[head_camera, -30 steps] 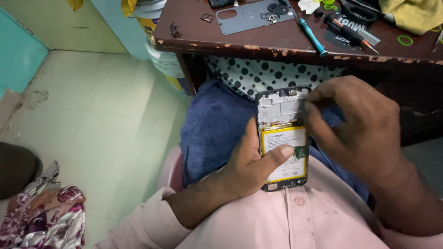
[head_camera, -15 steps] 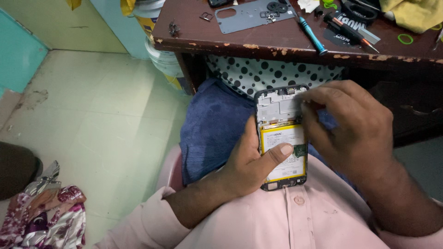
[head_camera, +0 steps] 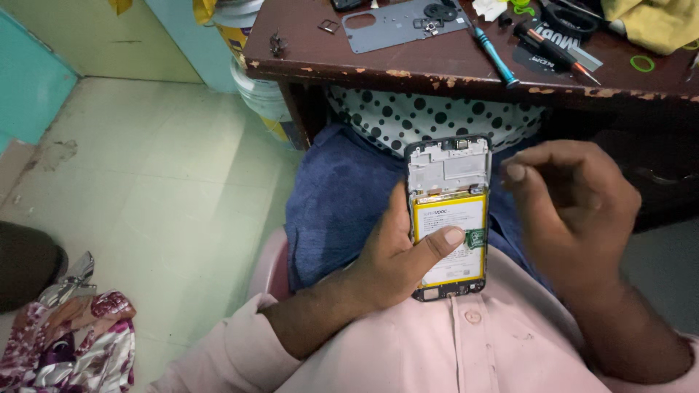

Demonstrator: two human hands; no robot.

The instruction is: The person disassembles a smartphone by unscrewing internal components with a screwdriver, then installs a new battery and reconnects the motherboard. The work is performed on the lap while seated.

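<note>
– How many phones?
– One open phone (head_camera: 447,218), over the lap, just below the table (head_camera: 437,62). One yellow battery (head_camera: 450,236) inside.
– Held how?
– Gripped by the left hand (head_camera: 397,258), thumb pressed across the battery.
– And the other hand?
– Right hand (head_camera: 571,200) just beside the phone, fingertips pinched together. Can't tell if anything sits between them.
– On the table?
– One grey back cover (head_camera: 400,18), two screwdrivers (head_camera: 495,54).

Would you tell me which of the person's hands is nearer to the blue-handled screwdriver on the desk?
The right hand is nearer, lying below the blue-handled screwdriver and slightly to its right, fingers pinched beside the opened phone. The left hand is lower, gripping that phone with its thumb across the yellow battery.
</note>
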